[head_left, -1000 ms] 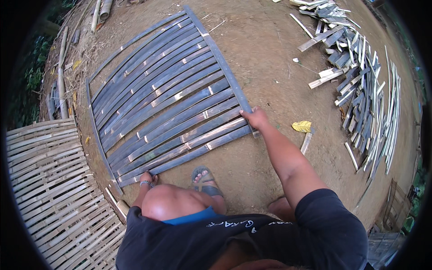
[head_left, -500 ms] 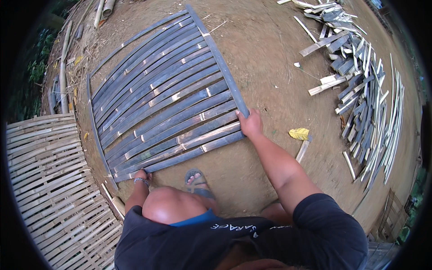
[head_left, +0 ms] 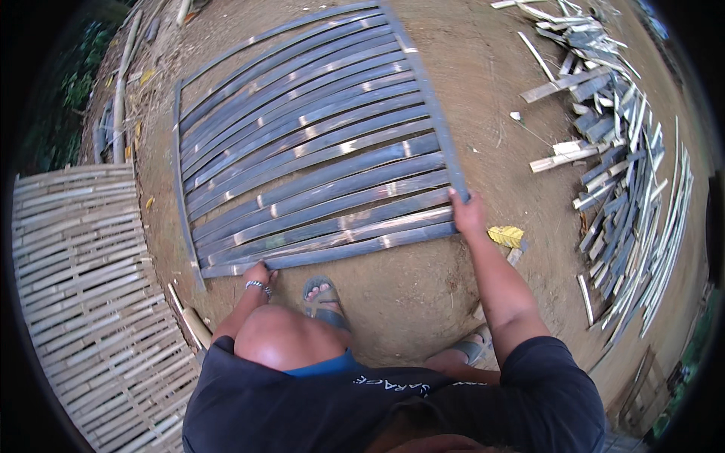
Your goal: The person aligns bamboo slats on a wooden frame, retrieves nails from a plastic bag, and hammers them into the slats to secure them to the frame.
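Observation:
A panel of dark bamboo slats, joined by a rail along each side, spans the ground before me with gaps between its slats. My left hand, with a bracelet at the wrist, is closed on the near edge close to the left corner; its fingertips are partly hidden. At the near right corner, my right hand grips the end of the right rail, thumb on top and fingers beneath. Whether the near edge is lifted off the ground, I cannot tell.
A woven mat of pale bamboo strips lies at the left. Split bamboo pieces are heaped at the right beside long thin strips. A yellow leaf is by my right forearm. My sandalled left foot stands near the panel.
The panel has shifted to the right with both hands on it, its near right corner now close to the yellow leaf. My right sandalled foot has come into view.

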The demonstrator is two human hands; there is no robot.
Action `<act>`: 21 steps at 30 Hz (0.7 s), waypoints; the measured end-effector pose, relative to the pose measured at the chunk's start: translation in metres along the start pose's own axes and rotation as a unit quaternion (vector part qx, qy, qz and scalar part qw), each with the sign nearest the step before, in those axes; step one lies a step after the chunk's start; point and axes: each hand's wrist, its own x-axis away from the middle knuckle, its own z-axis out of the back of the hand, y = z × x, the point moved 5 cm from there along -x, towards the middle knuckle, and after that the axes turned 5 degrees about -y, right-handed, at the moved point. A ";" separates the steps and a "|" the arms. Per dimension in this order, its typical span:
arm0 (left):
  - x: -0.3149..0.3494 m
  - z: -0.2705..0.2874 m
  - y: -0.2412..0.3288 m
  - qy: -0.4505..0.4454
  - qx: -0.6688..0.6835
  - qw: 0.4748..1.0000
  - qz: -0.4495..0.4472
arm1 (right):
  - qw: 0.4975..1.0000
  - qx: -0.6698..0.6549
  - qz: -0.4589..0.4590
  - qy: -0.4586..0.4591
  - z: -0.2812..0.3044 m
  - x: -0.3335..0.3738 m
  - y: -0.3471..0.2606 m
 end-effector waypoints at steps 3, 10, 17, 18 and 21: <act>0.034 -0.021 -0.005 -0.018 0.045 0.999 -0.004 | 0.998 0.030 0.025 0.043 0.023 -0.009 0.021; 0.119 -0.088 -0.023 -0.222 -0.060 0.971 0.065 | 0.998 0.001 0.062 0.018 0.096 -0.099 0.125; 0.121 -0.066 -0.009 -0.263 -0.297 0.918 0.012 | 0.982 0.175 0.037 0.062 0.109 -0.116 0.135; 0.100 -0.056 -0.005 -0.243 -0.308 0.917 -0.077 | 0.986 0.158 0.031 0.042 0.108 -0.119 0.136; 0.069 -0.020 0.022 -0.098 -0.377 0.886 -0.250 | 0.990 0.140 0.002 0.003 0.108 -0.119 0.144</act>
